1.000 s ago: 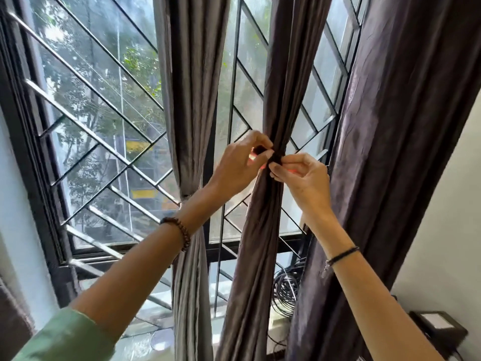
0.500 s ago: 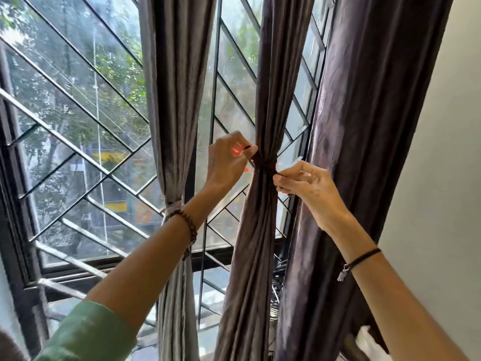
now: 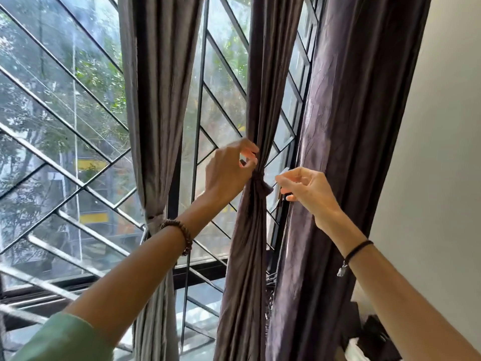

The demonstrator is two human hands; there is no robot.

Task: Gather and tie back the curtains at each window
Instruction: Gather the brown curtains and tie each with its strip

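Against the barred window [image 3: 78, 126], my left hand [image 3: 229, 173] pinches the centre-frame curtain [image 3: 250, 243] above its knot [image 3: 259, 179]; what my curled right hand [image 3: 309, 188] holds I cannot tell; released slack, that knot could slip.

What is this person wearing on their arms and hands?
The left hand and right hand are bare, with no gloves. A light green fabric sleeve covers the upper part of the left arm, and a brown beaded bracelet circles that wrist. The right wrist carries a thin black cord bracelet with a small silver metal charm.
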